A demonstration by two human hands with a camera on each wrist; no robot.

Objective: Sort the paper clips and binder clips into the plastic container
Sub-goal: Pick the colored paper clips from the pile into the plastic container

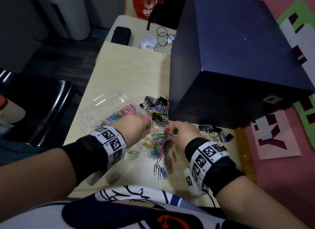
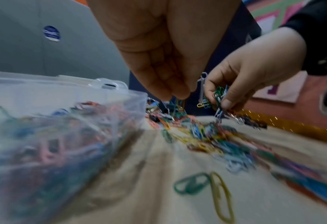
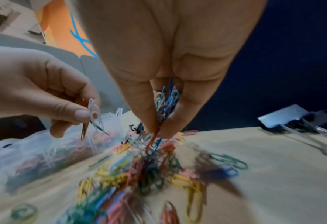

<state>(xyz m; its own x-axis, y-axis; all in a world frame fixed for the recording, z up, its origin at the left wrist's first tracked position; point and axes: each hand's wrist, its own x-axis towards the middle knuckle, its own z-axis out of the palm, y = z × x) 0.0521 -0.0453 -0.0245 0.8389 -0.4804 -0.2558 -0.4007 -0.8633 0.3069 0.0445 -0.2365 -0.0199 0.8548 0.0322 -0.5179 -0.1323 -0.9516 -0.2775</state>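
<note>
Partly done: clear plastic container (image 1: pixel 102 107) on tabletop (image 1: pixel 119 71) already holds many coloured wire paper clips (image 1: pixel 119 115). Loose pile (image 1: pixel 156 143) w/ black binder clips (image 1: pixel 153 104) left, more (image 1: pixel 214 131) at right. Left hand (image 1: pixel 134 128) pinches a few clips; right hand (image 1: pixel 182 133) grips a bunch.

Pale wooden table (image 1: pixel 119 71) with plastic container (image 1: pixel 102 106), paper clips (image 1: pixel 156 147), binder clips (image 1: pixel 214 131).
</note>
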